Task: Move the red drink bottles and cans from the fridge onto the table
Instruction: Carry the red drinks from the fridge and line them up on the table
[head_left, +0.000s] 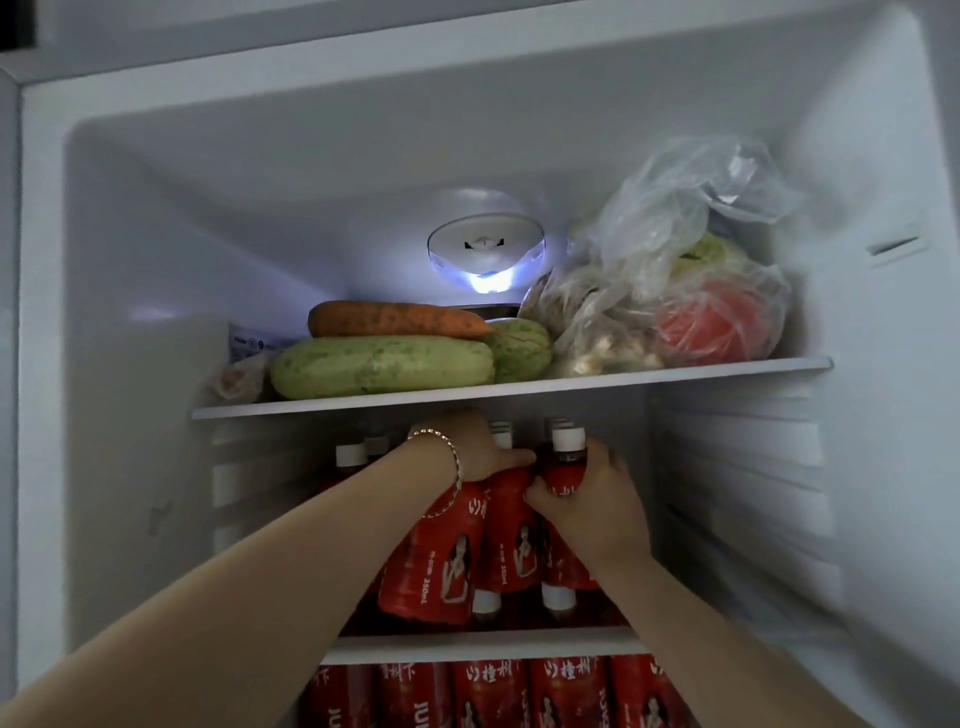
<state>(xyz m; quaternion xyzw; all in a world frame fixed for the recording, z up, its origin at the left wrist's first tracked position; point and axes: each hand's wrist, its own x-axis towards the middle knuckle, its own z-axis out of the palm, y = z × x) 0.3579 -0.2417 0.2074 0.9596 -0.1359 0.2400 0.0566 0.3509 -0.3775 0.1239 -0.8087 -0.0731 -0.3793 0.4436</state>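
Observation:
Several red drink bottles (506, 540) with white caps stand on the fridge's middle shelf (483, 644). My left hand (475, 449), with a bracelet at the wrist, reaches in under the top shelf and grips the upper part of one tilted red bottle (436, 561). To its right, my right hand (592, 506) grips another red bottle (566, 467) just below its white cap. More red cans or bottles (566, 693) fill the shelf underneath; only their upper parts show.
The top shelf (519, 389) sits right over the bottle caps and holds two pale green squashes (382, 366), a carrot (397, 319) and plastic bags of vegetables (670, 291). A fridge lamp (485, 254) glows at the back. White walls close in left and right.

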